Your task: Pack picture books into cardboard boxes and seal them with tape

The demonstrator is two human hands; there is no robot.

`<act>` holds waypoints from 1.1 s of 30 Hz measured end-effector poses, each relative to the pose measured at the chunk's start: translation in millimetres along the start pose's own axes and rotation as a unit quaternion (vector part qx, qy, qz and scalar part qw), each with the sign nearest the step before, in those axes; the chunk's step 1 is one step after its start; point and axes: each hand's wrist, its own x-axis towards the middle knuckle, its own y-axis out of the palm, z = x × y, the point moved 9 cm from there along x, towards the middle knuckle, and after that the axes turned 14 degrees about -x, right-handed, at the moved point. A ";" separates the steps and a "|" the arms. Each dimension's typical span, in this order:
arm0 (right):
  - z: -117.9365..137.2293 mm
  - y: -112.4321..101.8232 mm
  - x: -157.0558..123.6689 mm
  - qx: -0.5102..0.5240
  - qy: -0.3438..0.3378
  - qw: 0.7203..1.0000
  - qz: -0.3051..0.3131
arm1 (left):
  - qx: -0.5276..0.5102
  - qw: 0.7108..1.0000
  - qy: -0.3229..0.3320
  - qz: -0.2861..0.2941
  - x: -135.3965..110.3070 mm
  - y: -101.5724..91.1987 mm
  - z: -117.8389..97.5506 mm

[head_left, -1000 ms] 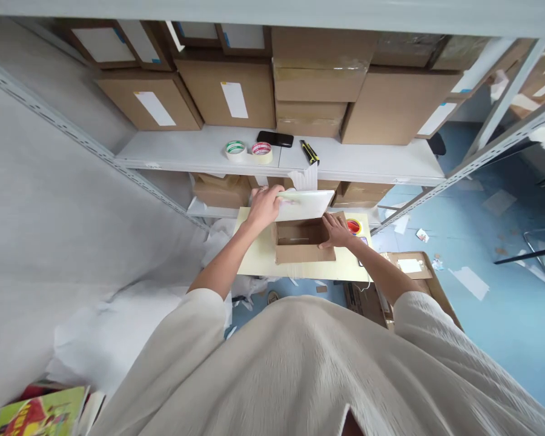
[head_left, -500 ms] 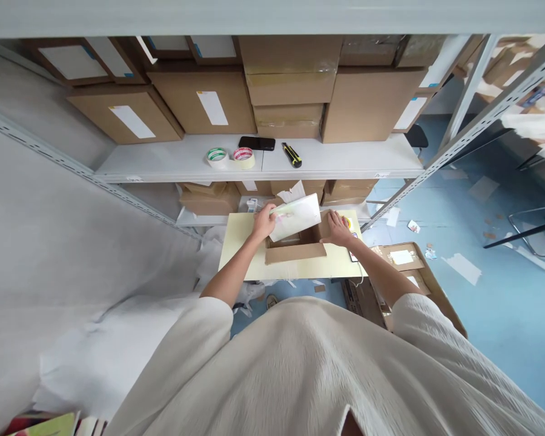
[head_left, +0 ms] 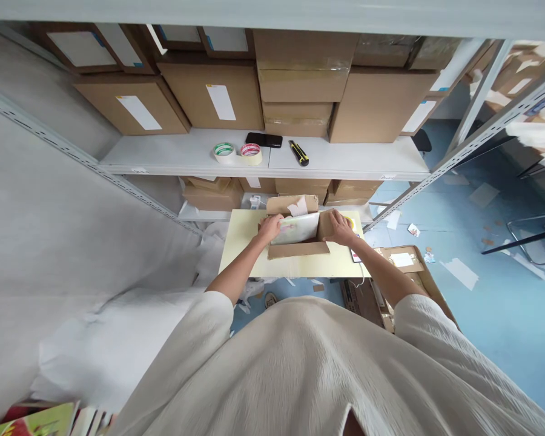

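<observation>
1. The left hand (head_left: 269, 228) grips the left end of a flat, white, faintly printed packet (head_left: 302, 229), tilted within an open brown cardboard box (head_left: 296, 250) midway along the pale-yellow rectangular table (head_left: 237, 247).
2. The right hand (head_left: 339, 228) lies on the box's right flap, toward the table's right edge; I cannot tell whether it pinches.
3. Seating the packet seems underway; next probably calls for flattening it.

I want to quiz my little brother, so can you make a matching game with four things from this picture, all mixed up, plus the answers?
Things:
1. left hand
2. right hand
3. box cutter
4. flat packet

Clues:
A. mostly white, with a faint print
B. against a flap of the cardboard box
C. yellow and black, on the shelf
D. at one end of the packet

Pairs: 1-D, 2-B, 3-C, 4-A
</observation>
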 end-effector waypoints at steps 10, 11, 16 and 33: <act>-17.1 -24.1 -2.0 0.178 0.049 0.971 -0.152 | -0.012 0.990 0.028 -0.134 -43.5 -48.0 30.2; -19.5 -26.1 -2.9 0.210 0.062 0.963 -0.160 | -0.043 0.988 0.007 -0.150 -47.8 -52.7 40.5; -17.6 -34.3 -6.1 0.324 0.123 0.925 -0.159 | -0.230 0.959 -0.070 -0.148 -68.0 -45.0 79.4; 15.5 -25.3 12.6 0.336 0.047 0.940 -0.034 | -0.011 0.999 -0.045 0.005 -64.4 1.4 46.4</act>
